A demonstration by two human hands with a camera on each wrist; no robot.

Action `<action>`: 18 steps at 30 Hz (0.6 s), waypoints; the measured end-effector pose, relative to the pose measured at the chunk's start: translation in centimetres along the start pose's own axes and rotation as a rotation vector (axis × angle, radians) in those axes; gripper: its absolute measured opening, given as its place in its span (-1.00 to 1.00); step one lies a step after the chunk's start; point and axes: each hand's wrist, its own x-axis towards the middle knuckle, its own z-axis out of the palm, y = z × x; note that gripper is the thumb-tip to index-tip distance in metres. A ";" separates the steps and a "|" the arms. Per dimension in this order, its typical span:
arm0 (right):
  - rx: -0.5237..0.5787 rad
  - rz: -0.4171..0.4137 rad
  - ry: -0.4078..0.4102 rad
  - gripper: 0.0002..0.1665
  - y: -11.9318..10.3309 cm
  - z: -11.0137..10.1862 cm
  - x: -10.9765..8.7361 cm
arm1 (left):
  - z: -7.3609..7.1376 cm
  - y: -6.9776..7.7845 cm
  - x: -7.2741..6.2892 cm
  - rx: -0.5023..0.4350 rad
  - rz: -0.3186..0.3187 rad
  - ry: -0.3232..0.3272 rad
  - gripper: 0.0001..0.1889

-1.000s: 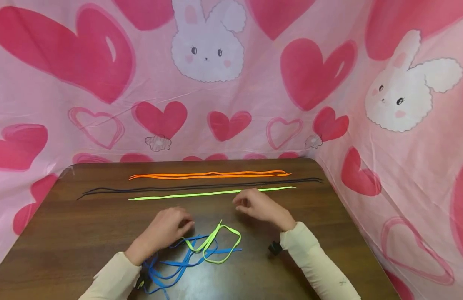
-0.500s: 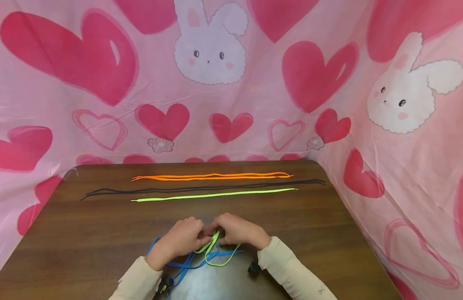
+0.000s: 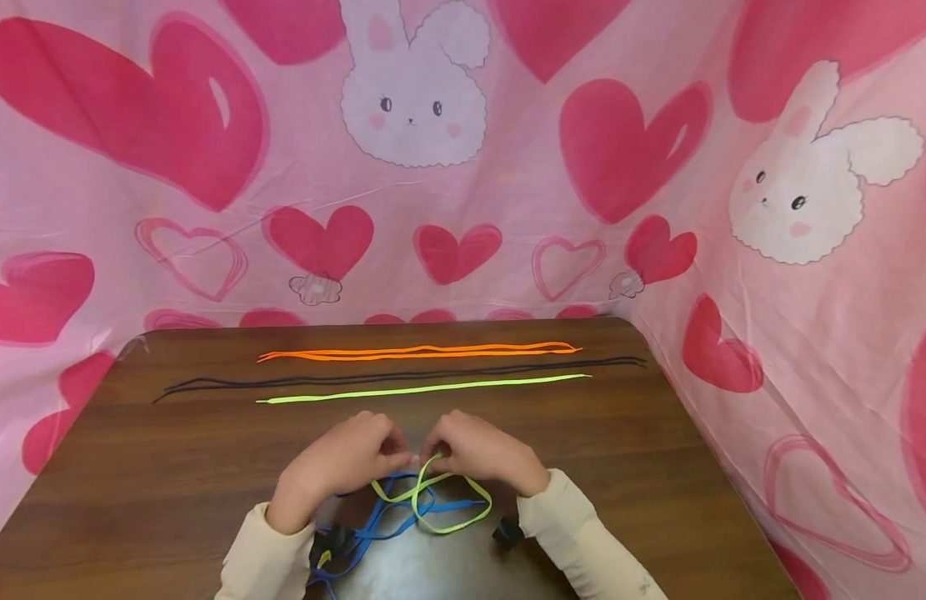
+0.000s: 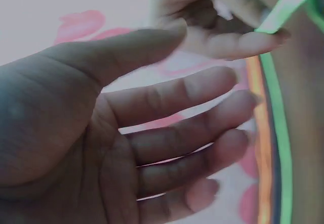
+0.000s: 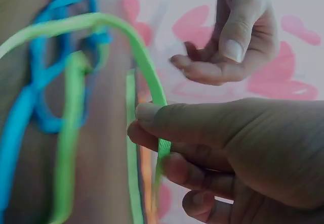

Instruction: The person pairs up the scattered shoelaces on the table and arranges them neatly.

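Observation:
Thumb and fingers of my right hand (image 3: pixel 481 447) pinch a yellow-green shoelace (image 5: pixel 145 62) near one end; the pinched part is raised in the right wrist view. The rest of this lace loops down over a tangled blue shoelace (image 3: pixel 458 505) on the table. Just left of it, my left hand (image 3: pixel 342 457) hovers with loosely bent fingers. Its palm and fingers (image 4: pixel 172 148) hold nothing in the left wrist view, with a gap between thumb and forefinger. In the head view the fingertips of both hands come close together above the laces.
Across the back of the brown table (image 3: pixel 170 467) lie an orange shoelace (image 3: pixel 342 357), a black shoelace (image 3: pixel 402 376) and a straight yellow-green shoelace (image 3: pixel 425 389), side by side. A pink cloth (image 3: pixel 523 183) with hearts and rabbits hangs behind and to the right.
My right hand has come from near the straight green lace to the loose one and lifted its end. My left hand moved in to meet it. The straight laces have not moved.

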 end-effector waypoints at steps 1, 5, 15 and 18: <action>0.008 0.001 0.015 -0.92 -0.4 -0.5 -0.2 | -0.6 0.4 -0.2 -0.013 0.006 0.008 -0.74; 0.045 0.012 0.096 -0.89 -2.2 -2.4 -1.2 | -2.7 1.8 -1.2 -0.022 0.002 0.067 -0.71; 0.038 0.016 0.309 -0.90 -5.8 -4.6 -3.5 | -3.3 5.0 -2.3 0.003 0.096 0.112 -0.71; 0.050 0.023 0.379 -0.91 -6.3 -4.7 -3.9 | -3.2 6.2 -2.1 0.034 0.087 0.145 -0.71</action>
